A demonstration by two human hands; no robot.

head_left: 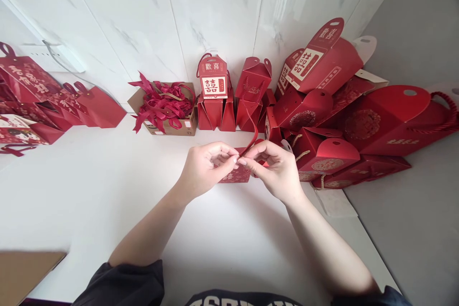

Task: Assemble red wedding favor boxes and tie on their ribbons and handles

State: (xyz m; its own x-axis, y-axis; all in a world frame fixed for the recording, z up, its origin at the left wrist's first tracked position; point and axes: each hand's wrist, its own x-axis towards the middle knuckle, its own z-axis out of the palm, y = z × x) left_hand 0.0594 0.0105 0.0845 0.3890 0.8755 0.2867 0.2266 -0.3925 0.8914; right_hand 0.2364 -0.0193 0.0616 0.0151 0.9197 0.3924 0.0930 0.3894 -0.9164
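Partly hidden: red box (237,177) behind left hand (204,168), right hand (276,169); both pinch ribbon (254,136).

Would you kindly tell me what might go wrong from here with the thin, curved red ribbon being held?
The thin, curved red ribbon could slip, as the left grip and right grip pinch only its lower part. The red cardboard boxes piled at the right lean on one another, so a bump from the right grip might topple them.

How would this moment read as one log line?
left hand: pinches red ribbon | right hand: pinches same ribbon | nearby: red patterned box, ribbon-filled cardboard box
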